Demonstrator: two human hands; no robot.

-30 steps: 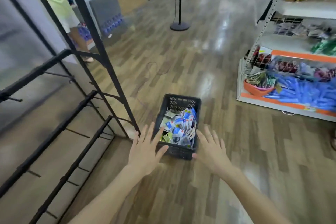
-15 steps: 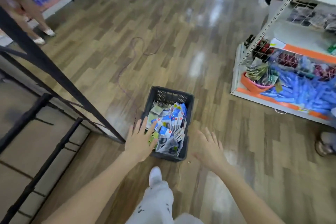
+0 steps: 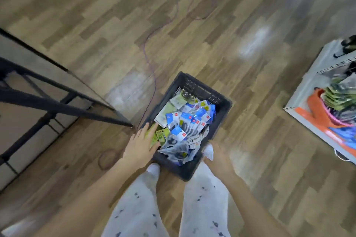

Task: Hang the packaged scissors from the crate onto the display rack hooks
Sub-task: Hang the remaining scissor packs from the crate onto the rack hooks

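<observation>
A black plastic crate (image 3: 204, 90) stands on the wooden floor, right in front of my feet. It is heaped with packaged scissors (image 3: 185, 121) in clear bags with blue, white and green cards. My left hand (image 3: 139, 144) lies flat over the crate's left rim, its straight fingers touching the green packs. At the crate's near right corner, my right hand (image 3: 219, 156) is blurred, holds nothing, and points its fingers at the rim. The black display rack (image 3: 57, 104) is at the left; only its lower bars show.
A thin purple cable (image 3: 152, 75) runs across the floor from the crate's left side toward the back. At the right edge stands a white shelf unit (image 3: 308, 90) holding orange and blue goods. My legs in pale trousers and white socks (image 3: 153, 168) straddle the crate's near end.
The view has tipped down as I stepped up to the crate. Both hands dropped to its rim, the left onto the packs, the right to the near right corner.
</observation>
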